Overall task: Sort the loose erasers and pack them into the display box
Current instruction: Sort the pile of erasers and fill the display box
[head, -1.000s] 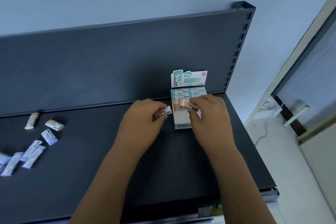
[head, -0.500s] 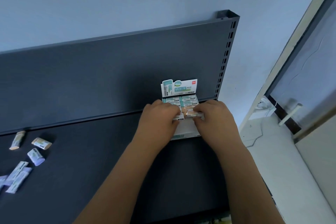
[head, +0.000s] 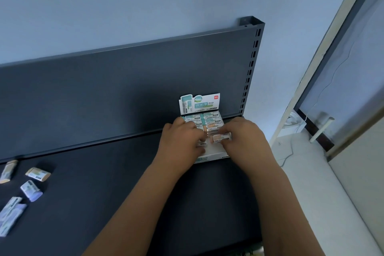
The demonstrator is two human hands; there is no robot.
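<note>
A slip here could undo neat work. The right hand (head: 243, 141) pinches a small tan rectangular eraser (head: 221, 137) in a white printed paper sleeve between thumb and fingertips, just above the right column of a small white cardboard display box (head: 209, 156) with teal print. If it goes in skewed, it will likely jam against the rows already packed and crumple its sleeve. The light box looks unbraced, so an off-centre push from either hand could slide or tip it. It stands at the back right of the dark grey metal shelf (head: 104, 203), near the shelf's end, so a fumbled piece could drop to the floor. Sorting could also go wrong if a differently coloured piece lands in the wrong column.

The left hand (head: 179, 141) has its fingers curled over the left column, and a sliver of a second eraser (head: 200, 144) shows at its fingertips. Whether it pinches or only presses that piece cannot be told.

Inside the box, two columns of sleeved erasers lie flat with their teal-and-white labels up. The back rows are filled, and a white stretch at the near end looks unfilled. An upright header card (head: 199, 104) with teal graphics and a small red logo rises behind them. The loose erasers (head: 38, 174), some tan-ended and some pale bluish, lie scattered well apart at the shelf's far left.
</note>
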